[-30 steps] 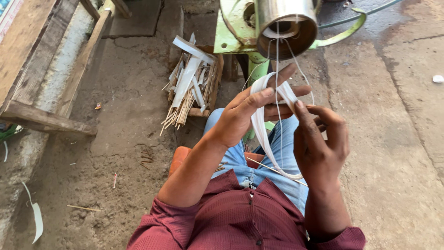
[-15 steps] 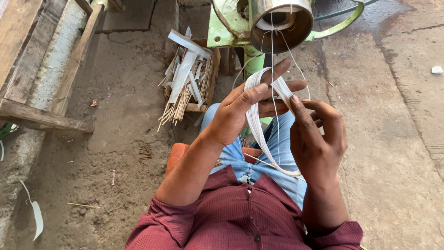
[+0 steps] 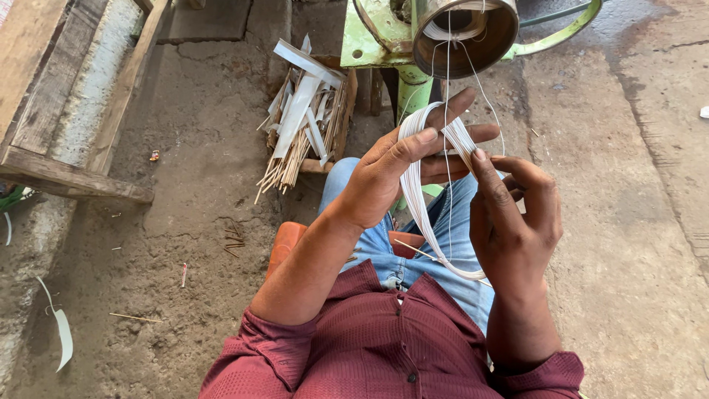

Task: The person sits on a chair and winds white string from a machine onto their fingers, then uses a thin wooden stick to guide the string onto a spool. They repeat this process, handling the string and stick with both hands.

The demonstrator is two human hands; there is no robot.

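One coil of thin white strands (image 3: 422, 214) hangs over my lap, looped round my left hand (image 3: 399, 174), whose grip is half-curled, thumb pressing the loop's top. My right hand (image 3: 517, 218) pinches the same coil with fingertips closed. Beyond, two strands rise into one metal drum (image 3: 465, 33); one bundle of sticks (image 3: 306, 122) lies left.
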